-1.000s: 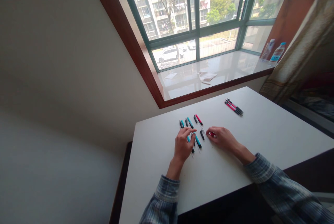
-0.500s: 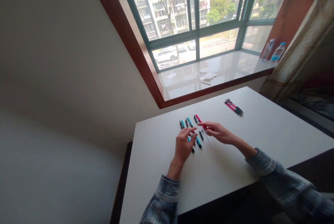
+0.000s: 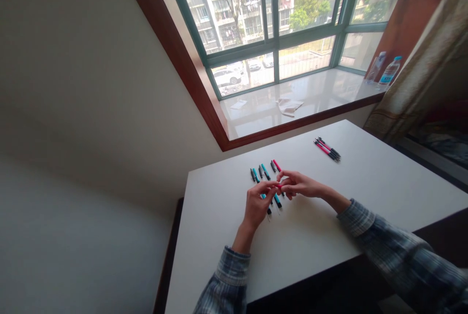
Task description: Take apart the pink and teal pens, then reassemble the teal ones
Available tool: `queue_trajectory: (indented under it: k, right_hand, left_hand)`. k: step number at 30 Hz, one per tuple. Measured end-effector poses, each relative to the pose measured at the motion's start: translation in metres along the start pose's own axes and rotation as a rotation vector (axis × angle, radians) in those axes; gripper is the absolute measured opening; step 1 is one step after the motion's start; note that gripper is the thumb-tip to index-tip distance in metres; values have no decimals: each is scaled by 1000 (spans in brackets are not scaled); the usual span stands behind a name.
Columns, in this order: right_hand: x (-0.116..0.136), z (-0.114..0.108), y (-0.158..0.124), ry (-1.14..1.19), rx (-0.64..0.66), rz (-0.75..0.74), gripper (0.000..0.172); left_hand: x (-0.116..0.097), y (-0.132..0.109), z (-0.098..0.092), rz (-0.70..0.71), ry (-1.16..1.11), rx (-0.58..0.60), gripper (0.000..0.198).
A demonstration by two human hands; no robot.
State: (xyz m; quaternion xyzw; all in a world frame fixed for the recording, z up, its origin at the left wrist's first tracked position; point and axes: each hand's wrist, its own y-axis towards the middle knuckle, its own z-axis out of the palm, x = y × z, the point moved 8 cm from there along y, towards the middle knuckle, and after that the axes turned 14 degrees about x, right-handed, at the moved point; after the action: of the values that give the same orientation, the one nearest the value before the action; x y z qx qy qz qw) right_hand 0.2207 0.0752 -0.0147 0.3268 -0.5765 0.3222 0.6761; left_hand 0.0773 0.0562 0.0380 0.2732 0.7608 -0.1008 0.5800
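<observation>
My left hand (image 3: 258,205) and my right hand (image 3: 298,184) meet over the table with their fingertips pinched together. Between them shows a small red pen part (image 3: 279,186), gripped from both sides; most of it is hidden by the fingers. Just beyond my right fingers lies a red pen barrel (image 3: 277,165) beside a black pen part (image 3: 273,166). Around and under my left hand are taken-apart pen pieces: a turquoise barrel (image 3: 265,171), a black piece (image 3: 252,174), and a turquoise-and-black piece (image 3: 278,201). Some pieces are partly covered by my hands.
Several red-and-black pens (image 3: 327,149) lie in a bunch at the far right of the white table (image 3: 310,236). Behind, the window sill (image 3: 252,121) holds a crumpled cloth or paper (image 3: 288,107) and plastic bottles (image 3: 389,72). A wall stands close on the left.
My right hand has moved slightly left and toward me, and its fingers have closed. My left thumb and fingers have come together on the red part. The thin white refill by my right hand no longer shows.
</observation>
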Motion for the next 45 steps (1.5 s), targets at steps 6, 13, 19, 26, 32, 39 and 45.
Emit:
queue_trajectory:
  k: [6, 13, 19, 26, 32, 39, 45]
  right_hand:
    - [2, 5, 0, -1, 21, 48, 38]
    - [15, -26, -14, 43, -290, -61, 34]
    - [20, -25, -16, 152, -334, -142, 32]
    - [21, -31, -21, 148, -407, -135, 38]
    - [31, -47, -35, -60, -558, -189, 38]
    - [50, -39, -68, -709, -715, -119, 26]
    - [24, -13, -82, -926, -590, -18, 25]
  left_hand:
    - [9, -1, -1, -47, -36, -10, 23]
    - [19, -1, -5, -125, -175, -85, 26]
    - [24, 0, 12, -185, -363, 3, 29]
    - [29, -1, 5, -225, -377, -47, 34]
    - [34, -1, -2, -210, -343, -109, 34]
    - [32, -2, -16, -180, -165, -170, 29]
    - [18, -4, -17, -150, 1, -180, 26]
